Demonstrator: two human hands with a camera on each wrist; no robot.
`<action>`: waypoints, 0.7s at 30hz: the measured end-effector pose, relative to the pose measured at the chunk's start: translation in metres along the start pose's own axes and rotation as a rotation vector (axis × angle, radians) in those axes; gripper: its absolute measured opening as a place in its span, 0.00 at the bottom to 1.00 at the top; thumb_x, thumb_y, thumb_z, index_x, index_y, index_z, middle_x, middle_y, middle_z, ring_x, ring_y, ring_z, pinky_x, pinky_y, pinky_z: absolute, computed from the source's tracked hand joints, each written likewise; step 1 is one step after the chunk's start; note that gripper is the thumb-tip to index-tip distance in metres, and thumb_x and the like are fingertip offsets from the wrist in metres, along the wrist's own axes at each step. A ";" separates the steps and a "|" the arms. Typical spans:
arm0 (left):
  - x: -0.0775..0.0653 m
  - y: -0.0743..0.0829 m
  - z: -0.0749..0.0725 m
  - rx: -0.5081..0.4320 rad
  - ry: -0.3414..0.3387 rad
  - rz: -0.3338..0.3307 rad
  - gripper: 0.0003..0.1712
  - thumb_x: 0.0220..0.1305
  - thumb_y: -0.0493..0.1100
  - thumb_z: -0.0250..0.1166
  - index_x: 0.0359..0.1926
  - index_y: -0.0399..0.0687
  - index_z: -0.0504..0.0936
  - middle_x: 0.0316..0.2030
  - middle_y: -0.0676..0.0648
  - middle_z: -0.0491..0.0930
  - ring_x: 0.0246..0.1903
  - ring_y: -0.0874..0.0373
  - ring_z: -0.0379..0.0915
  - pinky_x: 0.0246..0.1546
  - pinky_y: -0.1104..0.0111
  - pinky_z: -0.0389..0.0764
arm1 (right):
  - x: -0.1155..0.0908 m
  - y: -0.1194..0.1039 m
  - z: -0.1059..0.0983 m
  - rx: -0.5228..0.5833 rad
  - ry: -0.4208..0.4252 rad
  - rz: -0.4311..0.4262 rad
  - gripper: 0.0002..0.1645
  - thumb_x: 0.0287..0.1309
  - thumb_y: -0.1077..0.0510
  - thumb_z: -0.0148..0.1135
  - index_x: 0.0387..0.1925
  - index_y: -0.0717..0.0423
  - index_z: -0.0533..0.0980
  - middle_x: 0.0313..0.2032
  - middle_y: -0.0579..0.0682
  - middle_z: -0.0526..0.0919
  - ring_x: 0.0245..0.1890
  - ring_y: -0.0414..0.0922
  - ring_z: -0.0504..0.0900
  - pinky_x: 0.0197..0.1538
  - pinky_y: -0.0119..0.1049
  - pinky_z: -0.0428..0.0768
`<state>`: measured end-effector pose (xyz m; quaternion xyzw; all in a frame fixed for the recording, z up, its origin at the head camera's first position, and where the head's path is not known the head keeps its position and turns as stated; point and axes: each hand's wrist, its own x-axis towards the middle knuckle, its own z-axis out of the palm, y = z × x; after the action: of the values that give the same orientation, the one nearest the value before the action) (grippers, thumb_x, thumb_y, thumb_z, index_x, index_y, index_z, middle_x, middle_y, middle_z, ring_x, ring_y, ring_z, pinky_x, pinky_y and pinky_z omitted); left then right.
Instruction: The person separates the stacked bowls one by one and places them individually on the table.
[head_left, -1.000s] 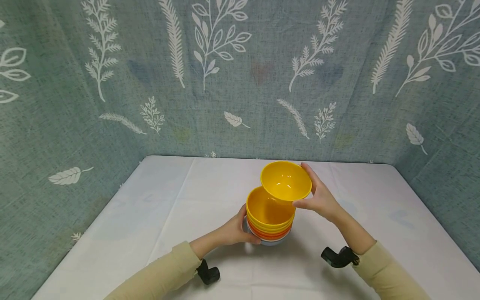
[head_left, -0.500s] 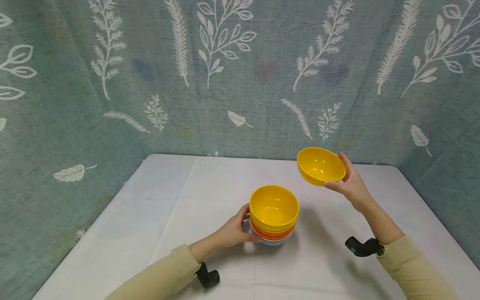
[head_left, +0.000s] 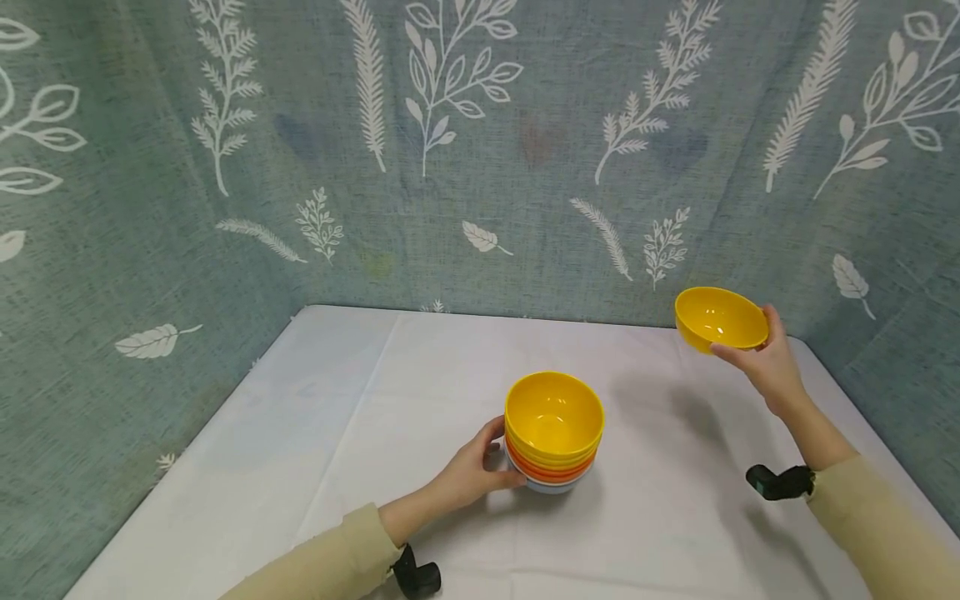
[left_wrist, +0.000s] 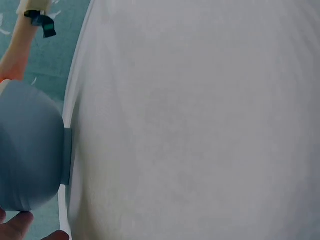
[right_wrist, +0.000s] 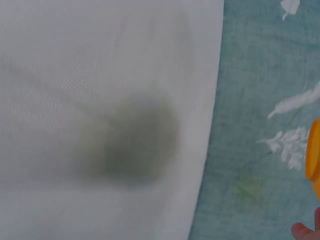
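Above a white table [head_left: 420, 375], the right hand [head_left: 774, 368] holds a yellow bowl [head_left: 716, 318]; the left hand [head_left: 472, 473] grips stacked bowls [head_left: 553, 429].

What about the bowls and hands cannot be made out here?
Head: insides of lower bowls, under the top yellow bowl.
Head: base of the held yellow bowl, facing away.
Left wrist: left hand, mostly cut off at bottom left.
Right wrist: right hand, mostly cut off at bottom right.

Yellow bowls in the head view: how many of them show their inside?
2. One yellow bowl is held up by the right hand; the top bowl crowns the stack at the left hand. More yellow bowls may be hidden, nested below it.
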<state>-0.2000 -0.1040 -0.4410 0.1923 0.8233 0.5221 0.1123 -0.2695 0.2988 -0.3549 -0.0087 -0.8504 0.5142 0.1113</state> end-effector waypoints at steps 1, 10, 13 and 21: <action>-0.001 0.001 0.001 0.003 0.005 -0.007 0.48 0.50 0.51 0.70 0.68 0.48 0.54 0.64 0.40 0.60 0.60 0.42 0.61 0.60 0.47 0.60 | 0.002 0.003 -0.002 0.003 0.015 0.012 0.57 0.59 0.49 0.57 0.69 0.55 0.25 0.69 0.65 0.37 0.63 0.62 0.49 0.65 0.36 0.59; -0.005 0.005 0.001 0.014 0.016 -0.001 0.49 0.50 0.49 0.70 0.68 0.47 0.53 0.65 0.40 0.60 0.59 0.40 0.61 0.59 0.46 0.61 | 0.035 0.059 -0.010 0.011 0.224 0.140 0.59 0.52 0.44 0.62 0.70 0.49 0.33 0.68 0.61 0.46 0.63 0.57 0.54 0.67 0.44 0.57; -0.005 0.006 0.000 0.007 0.013 -0.002 0.49 0.50 0.48 0.70 0.68 0.47 0.53 0.65 0.40 0.59 0.59 0.40 0.61 0.59 0.47 0.62 | 0.057 0.100 -0.015 -0.014 0.279 0.160 0.61 0.47 0.38 0.64 0.70 0.43 0.35 0.67 0.58 0.49 0.63 0.54 0.55 0.66 0.43 0.59; -0.005 0.002 0.000 0.016 0.013 -0.004 0.49 0.50 0.53 0.69 0.68 0.48 0.53 0.65 0.41 0.60 0.59 0.42 0.61 0.59 0.48 0.63 | 0.053 0.099 -0.015 0.005 0.278 0.256 0.68 0.47 0.40 0.64 0.69 0.49 0.25 0.70 0.59 0.35 0.69 0.57 0.42 0.69 0.49 0.46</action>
<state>-0.1951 -0.1048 -0.4393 0.1882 0.8284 0.5166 0.1066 -0.3281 0.3659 -0.4257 -0.1873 -0.8174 0.5203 0.1614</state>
